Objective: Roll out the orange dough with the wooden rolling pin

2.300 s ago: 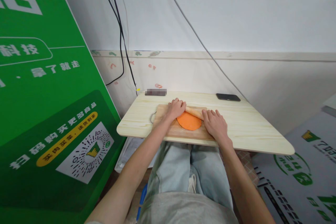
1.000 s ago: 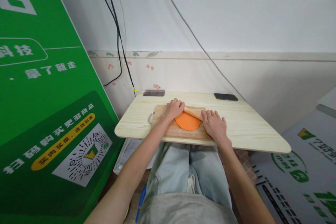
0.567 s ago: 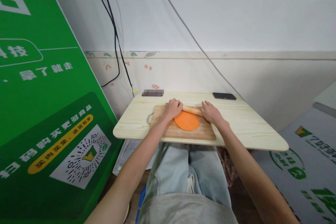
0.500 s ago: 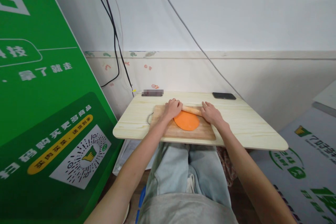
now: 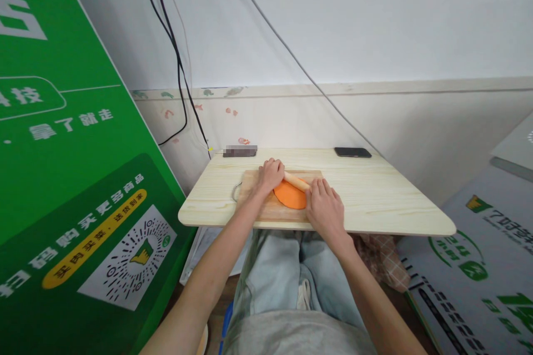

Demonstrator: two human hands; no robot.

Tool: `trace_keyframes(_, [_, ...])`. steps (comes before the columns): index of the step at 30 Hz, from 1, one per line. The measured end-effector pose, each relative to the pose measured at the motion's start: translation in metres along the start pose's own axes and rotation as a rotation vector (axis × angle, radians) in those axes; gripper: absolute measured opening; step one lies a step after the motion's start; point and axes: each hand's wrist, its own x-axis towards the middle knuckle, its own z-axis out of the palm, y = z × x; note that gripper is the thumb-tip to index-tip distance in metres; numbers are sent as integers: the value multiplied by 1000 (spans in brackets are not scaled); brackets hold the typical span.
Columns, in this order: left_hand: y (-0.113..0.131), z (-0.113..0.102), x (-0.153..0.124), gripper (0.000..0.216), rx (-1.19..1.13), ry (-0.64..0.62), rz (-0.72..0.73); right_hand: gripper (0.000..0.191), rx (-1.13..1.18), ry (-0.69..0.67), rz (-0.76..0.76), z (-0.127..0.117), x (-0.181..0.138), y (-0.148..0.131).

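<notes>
A wooden rolling pin lies slanted across a flat orange sheet of dough, its right end nearer to me. My left hand is closed round the pin's far left end. Over the near right end, my right hand is curled, its fingers covering that end. Under the dough is a wooden cutting board with a metal loop handle on its left side. Part of the dough is hidden beneath the pin and my right hand.
The board rests on a pale wooden table. Along its back edge lie a black phone at the right and a dark, blurred-out object at the left. A green sign panel stands close on the left; cables hang along the wall.
My right hand has moved toward me and slightly left, turning the rolling pin from nearly level to a steeper slant. My left hand stays at the far left end.
</notes>
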Motion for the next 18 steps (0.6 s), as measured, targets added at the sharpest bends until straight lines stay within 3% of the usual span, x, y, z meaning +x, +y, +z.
trace_keyframes(6, [0, 2, 5, 39, -91, 72, 88, 40, 34, -24, -13, -3, 0, 9])
trace_keyframes(12, [0, -4, 2, 38, -126, 285, 137, 41, 73, -15, -94, -7, 24, 23])
trace_keyframes(15, [2, -8, -1, 32, -81, 351, 80, 41, 112, -92, -197, -14, 50, 34])
trace_keyframes(18, [5, -11, -3, 27, -40, 337, -1, 40, 184, -234, -322, -16, 73, 44])
